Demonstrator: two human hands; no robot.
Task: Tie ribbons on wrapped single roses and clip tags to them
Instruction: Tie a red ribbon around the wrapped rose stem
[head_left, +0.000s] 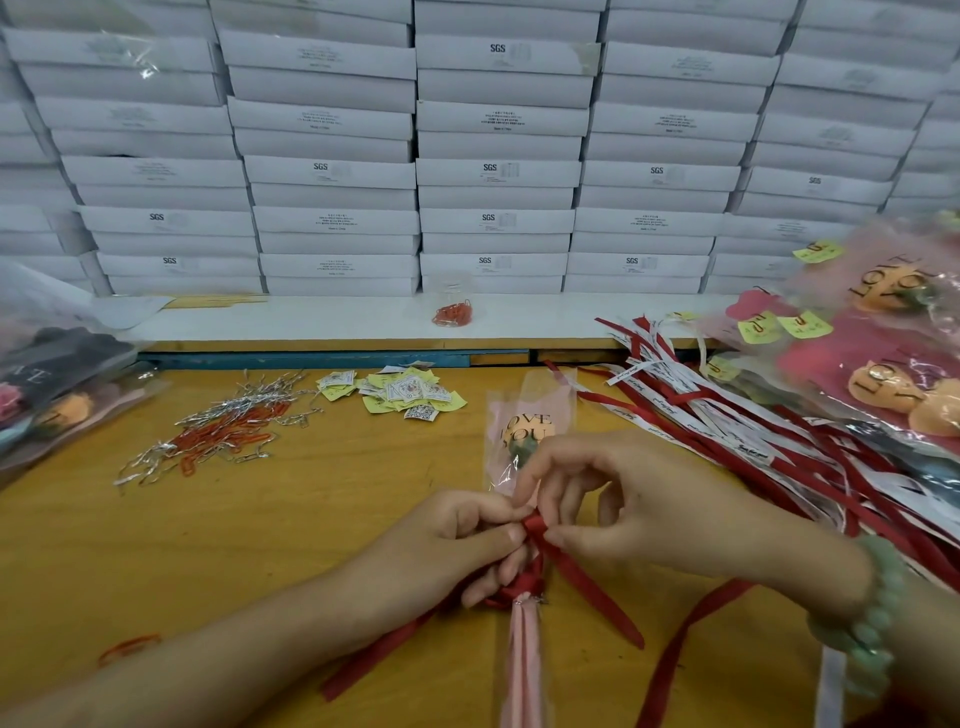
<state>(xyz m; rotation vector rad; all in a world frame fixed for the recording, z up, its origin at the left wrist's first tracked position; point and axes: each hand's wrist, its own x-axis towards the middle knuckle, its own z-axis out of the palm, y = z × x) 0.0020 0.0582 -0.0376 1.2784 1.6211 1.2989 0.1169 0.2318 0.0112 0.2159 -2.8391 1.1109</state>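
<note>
- Wrapped rose is laid flat on the yellow table, centre-front, between both hands.
- Its long axis is run near-to-far, almost straight away from the person. The pink stem end is toward the near edge; the bloom end is pointed at the wall of white boxes. "LOVE YOU" is printed on the clear sleeve over the bloom.
- Red ribbon is wound round the stem just below the bloom. Its loose tails are splayed near-left and near-right across the table.
- Left hand: the fingers are curled, the ribbon is pinched at the knot between thumb and forefinger, and the lower fingers are tucked against the stem.
- Right hand: thumb and forefinger are closed on the ribbon at the same knot from the right, with the other fingers arched loosely above. A green bead bracelet is worn on that wrist.
- Silver and orange paper clips are scattered far left of the rose, with a heap of small tags beside them.
- To the right, cut red and white ribbons are piled, and tagged wrapped roses are stacked just beyond them.
</note>
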